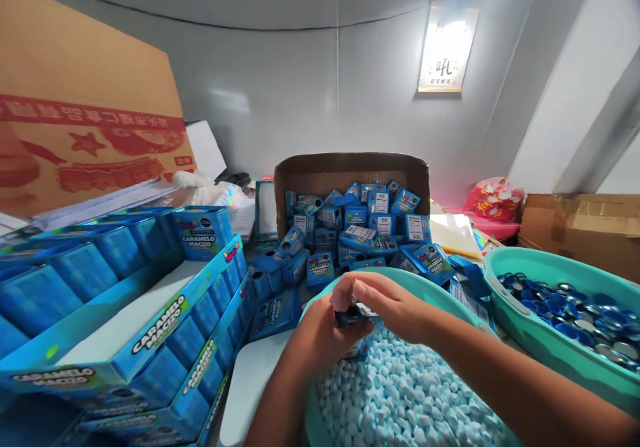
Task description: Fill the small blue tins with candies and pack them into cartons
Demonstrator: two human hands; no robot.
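- The left hand (pixel 320 340) and the right hand (pixel 395 307) met over a teal basin (pixel 435 294), and the fingers (pixel 367 292) of both were clamped on one small box (pixel 356 319).
- The small box sat between the two hands, just above the pale blue candies (pixel 400 394). Most of it was hidden, so I could not tell whether it was open.
- To my eye, the work was best done low over the basin, so that any candy that slipped fell back into the heap.
- A steady grip from the left hand, with the right working at the top end, seemed the safer way to hold it, since a hard squeeze could crush thin card.
- The teal basin was heaped with loose candies.
- A second basin (pixel 545 347) just to the right held round blue and silver caps (pixel 565 307).
- A cardboard carton (pixel 350 170) beyond the hands was piled with blue packets (pixel 360 234), and some had spilled onto the worktop (pixel 250 374).
- Blue display trays (pixel 150 327) stood stacked to the left, with more packets set upright in rows.
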